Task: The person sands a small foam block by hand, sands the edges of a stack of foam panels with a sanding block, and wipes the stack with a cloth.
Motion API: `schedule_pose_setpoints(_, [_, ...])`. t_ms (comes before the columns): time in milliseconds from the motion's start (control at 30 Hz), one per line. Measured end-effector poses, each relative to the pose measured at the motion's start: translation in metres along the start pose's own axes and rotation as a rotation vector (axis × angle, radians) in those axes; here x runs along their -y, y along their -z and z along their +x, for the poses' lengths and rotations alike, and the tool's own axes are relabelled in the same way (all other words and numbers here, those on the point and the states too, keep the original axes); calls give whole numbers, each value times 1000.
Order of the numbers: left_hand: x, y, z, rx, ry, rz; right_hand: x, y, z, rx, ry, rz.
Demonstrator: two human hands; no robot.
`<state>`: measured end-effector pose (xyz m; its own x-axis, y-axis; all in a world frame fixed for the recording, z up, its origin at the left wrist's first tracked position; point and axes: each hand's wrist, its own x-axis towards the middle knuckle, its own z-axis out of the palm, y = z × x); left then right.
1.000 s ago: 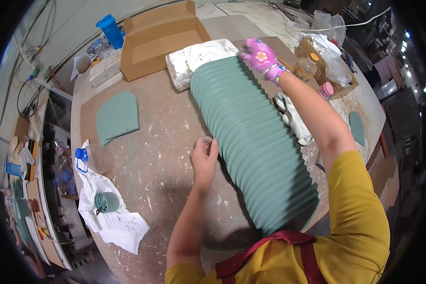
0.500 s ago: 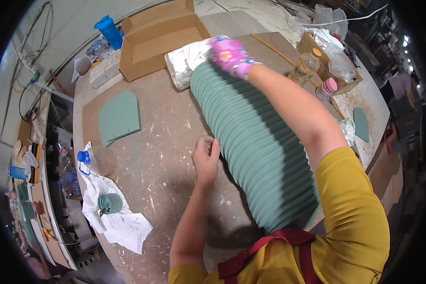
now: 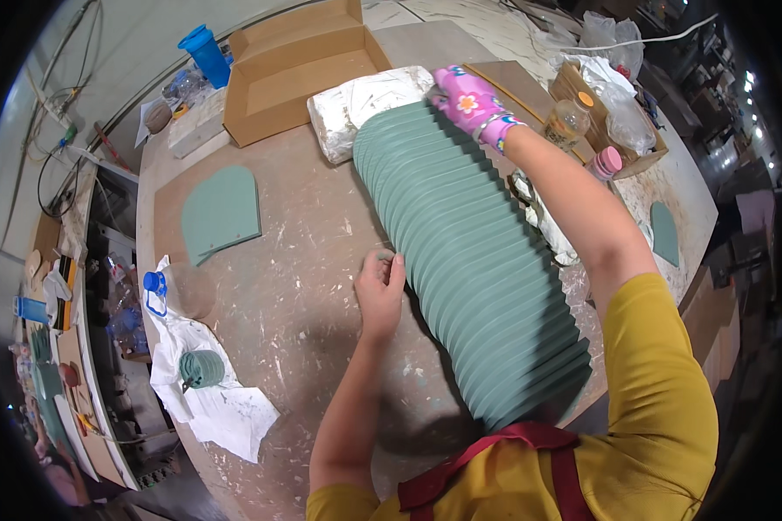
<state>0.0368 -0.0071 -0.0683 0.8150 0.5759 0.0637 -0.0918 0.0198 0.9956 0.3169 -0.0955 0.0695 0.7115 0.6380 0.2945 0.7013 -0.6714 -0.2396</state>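
A long row of thin grey-green plates (image 3: 469, 252), overlapping and leaning on one another, runs from the far middle of the table toward my body. My right hand (image 3: 471, 102), in a pink flowered glove, lies at the far right corner of the row. Its fingers reach over the plate edges and do not appear wrapped round anything. Bare and curled, my left hand (image 3: 380, 291) rests beside the row's left side. Whatever its fingers might hold is hidden. A white, scuffed block-shaped bundle (image 3: 365, 108) stands against the row's far end.
One loose green plate (image 3: 222, 213) lies left. Behind is an open cardboard box (image 3: 300, 78) beside a blue jug (image 3: 205, 56). White paper (image 3: 226, 417) with a small green coil (image 3: 202, 369) lies near left. Bottles, including a pink-capped one (image 3: 604, 162), stand right.
My gloved right hand has slid rightward from the top of the far plates to their right corner, uncovering the white bundle's edge. My left hand has stayed almost in place.
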Motion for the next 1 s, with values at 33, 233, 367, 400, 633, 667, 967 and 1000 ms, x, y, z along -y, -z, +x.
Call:
schedule_pose_setpoints(33, [1,2,0,7,1,8,3,-2,-2,4,6,1])
schedule_pose_setpoints(233, [4,3,0,-7,8,8,42,-21,1,-93,197,48])
schedule_pose_setpoints(367, [-5,-4,0,2,-43,84,-19,-13,5,-92,-4,-1])
schedule_pose_setpoints(400, [-1,-3,0,-5,-40,83,-14,-13,4,-98,37,16])
schedule_pose_setpoints(633, [-1,0,1,3,-13,-12,-9,-11,2,-95,-10,-23])
schedule_pose_setpoints(667, [-3,-3,1,1,-10,3,-24,-5,7,-12,-65,37])
schedule_pose_setpoints(967, [-1,3,0,0,-2,-45,12,-10,0,-33,5,39])
schedule_pose_setpoints(1000, [-3,0,1,9,-6,-51,-14,-8,3,-43,-67,27])
